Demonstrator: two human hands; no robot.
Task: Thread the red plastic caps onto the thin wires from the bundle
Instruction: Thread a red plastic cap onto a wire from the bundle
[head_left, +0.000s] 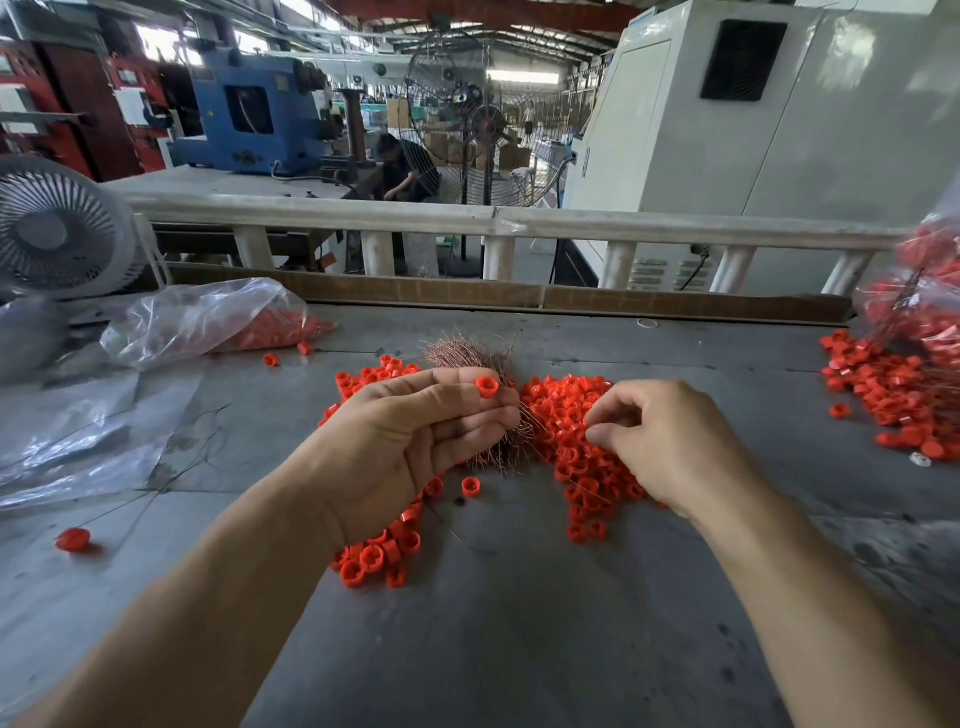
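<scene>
My left hand (415, 441) pinches one red cap (487, 387) between thumb and forefinger, held above the grey table. Just behind and below its fingers lies the bundle of thin copper-coloured wires (470, 353), partly hidden by that hand. To the right, my right hand (660, 441) hovers with curled fingers over the pile of red caps (566, 415), thumb and fingertips close together at the pile's top; whether a wire is pinched there is too fine to tell. More loose caps (374, 558) lie under my left wrist.
A clear plastic bag (208, 322) holding red caps lies at the back left, beside a small fan (57, 228). Caps with wires on them are heaped at the right edge (898, 395). A lone cap (72, 539) sits front left. A cardboard strip (467, 293) borders the table's far edge.
</scene>
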